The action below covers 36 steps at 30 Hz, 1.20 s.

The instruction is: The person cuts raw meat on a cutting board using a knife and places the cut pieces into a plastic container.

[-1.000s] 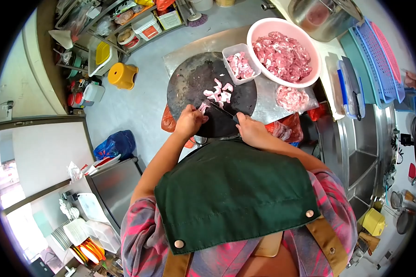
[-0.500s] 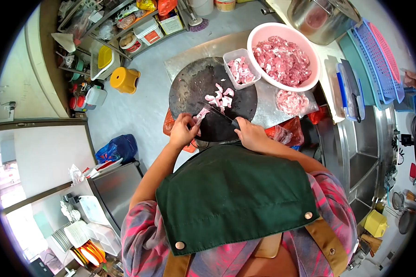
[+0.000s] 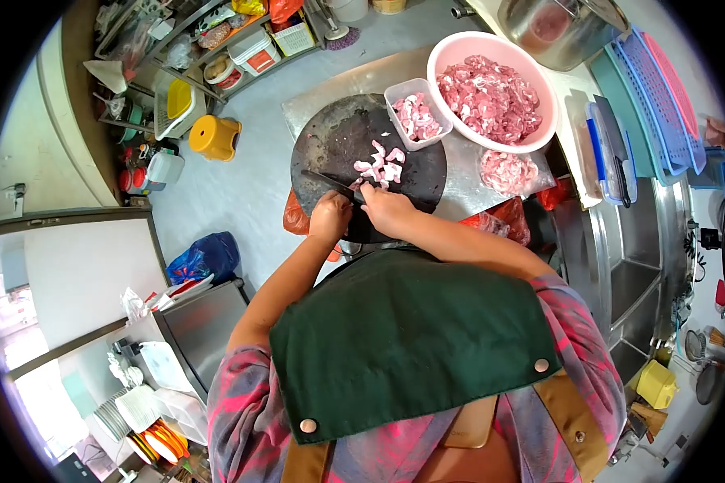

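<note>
On the round dark chopping board (image 3: pixel 318 141), my right hand (image 3: pixel 387 211) is closed round a knife (image 3: pixel 328 183), whose blade points left above my left hand. My left hand (image 3: pixel 330 216) is closed at the board's near left part, close under the blade; the meat strip it held earlier is mostly hidden by the hands. Several cut pieces of pale pink meat (image 3: pixel 381 167) lie just beyond my right hand. A clear square tub (image 3: pixel 418 115) with meat pieces stands on the board's far right edge.
A pink basin (image 3: pixel 548 121) heaped with meat stands right of the tub on a metal table (image 3: pixel 467 173). A bag of pale meat (image 3: pixel 508 173) lies below it. A steel pot (image 3: pixel 552 36) and stacked baskets (image 3: pixel 656 105) are at the right; a yellow stool (image 3: pixel 215 137) stands left.
My right hand has moved left with the knife, so the blade now reaches over beside my left hand. My left hand has shifted slightly right and its meat strip is now mostly covered.
</note>
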### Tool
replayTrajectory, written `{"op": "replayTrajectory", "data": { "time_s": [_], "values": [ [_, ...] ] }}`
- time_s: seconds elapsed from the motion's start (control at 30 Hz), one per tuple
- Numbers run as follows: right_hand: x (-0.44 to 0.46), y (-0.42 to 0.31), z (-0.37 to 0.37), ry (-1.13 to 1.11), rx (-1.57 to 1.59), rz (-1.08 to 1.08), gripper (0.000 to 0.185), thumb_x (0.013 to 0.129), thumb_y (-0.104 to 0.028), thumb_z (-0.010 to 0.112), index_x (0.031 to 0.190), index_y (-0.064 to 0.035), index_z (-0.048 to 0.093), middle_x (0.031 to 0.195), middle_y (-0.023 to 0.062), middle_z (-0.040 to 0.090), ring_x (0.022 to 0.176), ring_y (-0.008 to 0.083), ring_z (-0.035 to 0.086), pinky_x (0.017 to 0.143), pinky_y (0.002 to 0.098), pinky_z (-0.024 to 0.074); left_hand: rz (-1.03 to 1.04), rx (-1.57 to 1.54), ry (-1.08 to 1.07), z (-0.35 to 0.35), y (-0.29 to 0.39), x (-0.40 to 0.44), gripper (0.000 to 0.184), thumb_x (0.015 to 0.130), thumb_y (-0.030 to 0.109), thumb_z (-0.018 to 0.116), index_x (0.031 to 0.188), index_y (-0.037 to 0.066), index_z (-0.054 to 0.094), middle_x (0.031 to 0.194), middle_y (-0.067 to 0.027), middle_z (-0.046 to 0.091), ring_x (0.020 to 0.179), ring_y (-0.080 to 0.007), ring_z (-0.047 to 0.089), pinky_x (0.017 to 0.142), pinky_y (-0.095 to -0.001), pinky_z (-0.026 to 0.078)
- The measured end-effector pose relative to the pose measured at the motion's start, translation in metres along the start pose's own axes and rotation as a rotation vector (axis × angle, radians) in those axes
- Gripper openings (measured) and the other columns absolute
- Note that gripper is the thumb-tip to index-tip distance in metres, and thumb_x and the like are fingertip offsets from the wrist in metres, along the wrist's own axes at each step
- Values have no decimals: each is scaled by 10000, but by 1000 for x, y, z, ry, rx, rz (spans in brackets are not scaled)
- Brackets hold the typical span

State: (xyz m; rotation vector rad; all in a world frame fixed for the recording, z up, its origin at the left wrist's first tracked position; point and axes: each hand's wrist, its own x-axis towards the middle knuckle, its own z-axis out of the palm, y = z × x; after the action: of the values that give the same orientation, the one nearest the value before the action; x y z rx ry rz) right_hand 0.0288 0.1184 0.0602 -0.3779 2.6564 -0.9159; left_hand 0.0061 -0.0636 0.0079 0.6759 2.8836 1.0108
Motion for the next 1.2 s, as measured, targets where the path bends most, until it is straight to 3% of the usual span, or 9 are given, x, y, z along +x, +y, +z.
{"op": "replayTrajectory", "data": {
  "time_s": [0.1, 0.2, 0.23, 0.33, 0.37, 0.47, 0.8, 0.93, 1.2],
  "values": [
    [-23, 24, -5, -23, 24, 2, 285, 898, -221, 528, 1077, -25, 426, 957, 242, 609, 868, 421, 605, 721, 507, 469, -322, -142, 2, -4, 3, 3, 84, 748, 59, 669, 806, 26, 618, 771, -133, 641, 686, -273, 635, 632, -365, 512],
    [-56, 30, -33, 6, 17, 228, 321, 904, -245, 529, 1112, -33, 408, 989, 251, 612, 881, 418, 605, 740, 499, 471, -531, -437, 2, 4, 5, 19, 211, 742, 124, 735, 845, 7, 593, 614, -86, 619, 579, -223, 618, 563, -332, 501],
    [-61, 33, -36, 26, 31, 259, 321, 904, -245, 529, 1115, -34, 408, 987, 247, 613, 879, 412, 606, 734, 493, 474, -596, -455, -127, -21, 34, 28, 296, 696, 137, 783, 873, 7, 583, 822, -141, 633, 694, -284, 619, 658, -365, 514],
    [-69, 23, -56, 66, 28, 230, 318, 905, -239, 529, 1115, -34, 410, 988, 237, 613, 873, 401, 610, 710, 479, 484, -93, -206, 115, -5, 22, 22, 379, 660, 177, 815, 915, 17, 585, 1038, -174, 586, 872, -299, 606, 733, -377, 505],
    [-73, 19, -58, 91, 23, 177, 318, 905, -238, 529, 1115, -31, 409, 990, 239, 611, 871, 402, 610, 706, 480, 485, -47, -164, 95, -4, 16, 15, 477, 623, 188, 836, 990, 36, 572, 1142, -169, 519, 982, -315, 556, 785, -387, 488],
    [-79, 18, -50, 64, 16, 113, 317, 905, -227, 527, 1111, -19, 406, 988, 241, 606, 866, 407, 608, 699, 483, 484, -100, -110, 82, -10, 23, -4, 529, 604, 175, 843, 1031, 52, 555, 1064, -149, 535, 970, -326, 544, 789, -382, 485],
    [-79, 31, -25, 74, -18, 63, 323, 903, -215, 524, 1116, -12, 391, 958, 234, 602, 850, 407, 610, 670, 498, 480, -291, -268, -88, 2, 6, -7, 310, 708, 68, 759, 952, 28, 572, 709, -27, 598, 627, -119, 565, 606, -266, 482],
    [-85, 34, -22, 150, -23, 73, 325, 895, -215, 536, 1111, -15, 396, 953, 232, 604, 831, 406, 614, 667, 493, 482, -308, -344, -87, 5, 3, -9, 358, 692, 78, 759, 995, 54, 571, 836, -62, 591, 698, -136, 579, 635, -280, 488],
    [-79, 25, -33, 105, -88, 42, 260, 895, -197, 531, 1035, -6, 422, 896, 228, 600, 788, 414, 617, 641, 480, 496, -184, -83, -196, -2, 27, -5, 395, 670, 192, 777, 987, 50, 589, 985, -148, 499, 909, -346, 571, 784, -402, 489]
  ]
}}
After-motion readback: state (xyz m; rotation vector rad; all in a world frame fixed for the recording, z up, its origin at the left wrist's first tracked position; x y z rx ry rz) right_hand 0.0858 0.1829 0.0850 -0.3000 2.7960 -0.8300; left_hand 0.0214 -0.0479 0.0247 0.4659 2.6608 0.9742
